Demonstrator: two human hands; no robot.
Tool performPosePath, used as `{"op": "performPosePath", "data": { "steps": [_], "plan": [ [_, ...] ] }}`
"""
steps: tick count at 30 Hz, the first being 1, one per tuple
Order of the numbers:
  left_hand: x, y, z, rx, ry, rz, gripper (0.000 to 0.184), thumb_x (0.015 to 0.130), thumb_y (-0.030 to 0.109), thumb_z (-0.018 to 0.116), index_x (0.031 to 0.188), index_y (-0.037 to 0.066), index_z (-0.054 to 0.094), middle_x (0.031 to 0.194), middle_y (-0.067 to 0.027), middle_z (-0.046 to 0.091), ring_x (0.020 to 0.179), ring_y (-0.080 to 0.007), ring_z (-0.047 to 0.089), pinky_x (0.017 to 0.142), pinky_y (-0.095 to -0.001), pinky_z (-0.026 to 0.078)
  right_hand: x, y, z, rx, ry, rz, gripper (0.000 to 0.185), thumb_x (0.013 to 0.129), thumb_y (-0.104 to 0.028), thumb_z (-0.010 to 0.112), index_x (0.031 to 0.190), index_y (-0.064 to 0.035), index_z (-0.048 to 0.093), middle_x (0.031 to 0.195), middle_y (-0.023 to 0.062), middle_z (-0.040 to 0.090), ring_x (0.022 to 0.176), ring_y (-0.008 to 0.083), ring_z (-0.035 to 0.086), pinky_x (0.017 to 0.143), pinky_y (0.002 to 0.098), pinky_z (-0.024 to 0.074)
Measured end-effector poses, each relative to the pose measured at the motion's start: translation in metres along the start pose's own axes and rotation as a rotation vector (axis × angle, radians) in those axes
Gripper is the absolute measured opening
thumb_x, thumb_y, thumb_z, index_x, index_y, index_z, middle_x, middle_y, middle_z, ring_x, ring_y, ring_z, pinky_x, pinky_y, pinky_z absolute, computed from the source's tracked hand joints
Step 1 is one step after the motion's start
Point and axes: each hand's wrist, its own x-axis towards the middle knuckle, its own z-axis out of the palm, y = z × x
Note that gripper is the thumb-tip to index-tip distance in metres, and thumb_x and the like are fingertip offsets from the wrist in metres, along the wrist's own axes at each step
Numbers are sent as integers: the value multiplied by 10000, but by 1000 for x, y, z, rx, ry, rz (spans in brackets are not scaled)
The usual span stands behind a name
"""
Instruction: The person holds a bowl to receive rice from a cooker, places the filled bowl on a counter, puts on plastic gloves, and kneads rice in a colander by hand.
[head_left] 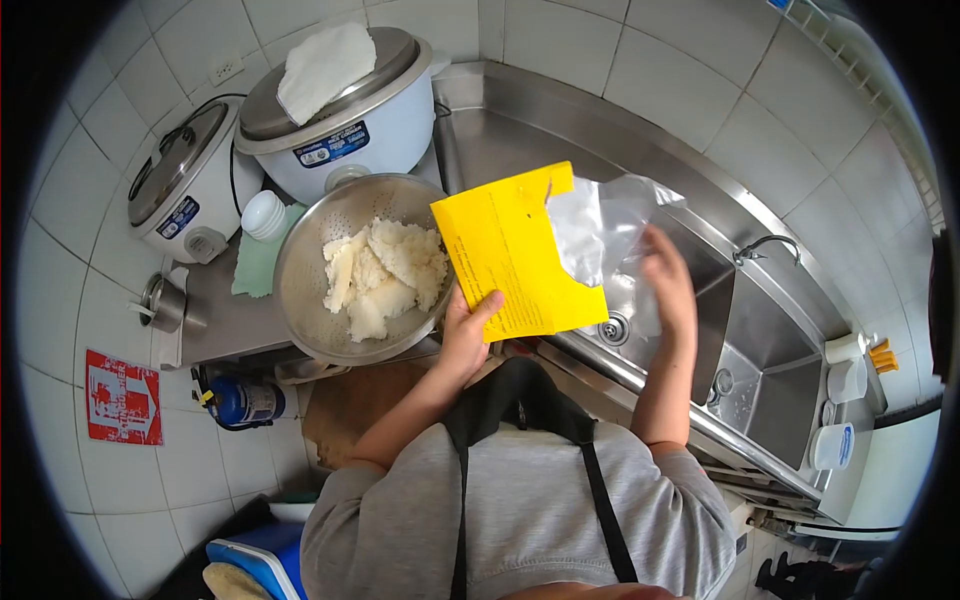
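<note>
holds a flat, smooth yellow packet (500,240), ragged along its torn side, in the left hand (466,335), thumb side up on the printed face. has it stretching up and across between both hands, partly over the steel sink (716,300). reaches with the blurred right hand (668,275) to crinkled clear plastic (625,215); cannot tell whether pinching it. shows clumped white rice (385,270) inside a round, perforated metal colander (300,290), near the left hand.

Red sign (123,397), blue extinguisher (245,401), faucet (777,241)
</note>
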Motion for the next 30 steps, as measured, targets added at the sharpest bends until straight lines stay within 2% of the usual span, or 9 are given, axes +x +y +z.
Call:
{"op": "performPosePath", "data": {
  "steps": [1,6,9,13,16,19,20,24,30],
  "plan": [
    [1,-1,2,-3,-30,-2,416,864,-18,525,1251,54,388,1187,-77,537,1082,-185,529,914,-319,434,3,5,11,138,-158,41,515,746,-299,722,1136,0,568,1065,75,574,993,156,502,872,287,382],
    [-2,-4,14,1,-20,14,399,857,-7,551,1226,48,411,1152,-64,548,1056,-170,531,909,-301,420,25,0,12,380,395,-80,86,808,-92,632,828,-11,656,841,28,625,752,92,554,690,206,412],
    [-1,-3,13,-68,18,4,400,850,3,572,1218,45,418,1139,-61,551,1041,-168,532,903,-289,415,39,-20,-26,378,776,-239,266,835,-124,560,995,85,591,926,151,624,823,205,617,742,304,500],
    [5,10,1,-143,93,-10,447,853,48,578,1260,66,395,1196,-66,518,1104,-196,497,934,-342,401,29,-55,-65,239,892,-491,206,851,-55,456,973,38,595,835,106,597,820,200,586,737,313,483],
    [9,23,13,-177,54,76,488,882,88,528,1333,112,345,1280,-61,470,1197,-236,441,999,-401,355,17,-5,-86,143,388,-514,325,777,-290,559,603,-16,566,680,73,565,677,140,532,597,265,399],
    [14,26,26,-234,-53,110,491,876,92,552,1318,122,341,1263,-54,473,1181,-221,448,986,-398,368,-10,-18,-3,125,138,-104,302,744,-312,689,808,-27,616,740,46,613,706,137,581,663,284,464],
    [13,26,32,-251,-83,102,496,872,88,563,1312,120,336,1254,-55,475,1171,-215,453,978,-394,377,-6,-24,9,-117,-116,-209,297,736,-291,704,829,-24,615,762,32,617,727,129,578,695,283,464],
    [14,34,60,68,-258,212,612,853,151,617,1351,82,268,1268,-97,442,1137,-212,470,967,-377,375,12,-69,21,-155,-152,-484,158,728,-155,645,783,-11,607,693,66,583,650,153,584,605,279,446],
    [5,64,54,424,-361,236,484,884,66,509,1322,42,306,1186,-137,488,995,-183,543,833,-286,449,85,-232,-81,-629,907,-1164,272,729,-146,608,963,-10,632,842,107,651,744,216,629,672,301,478]
  ]
}}
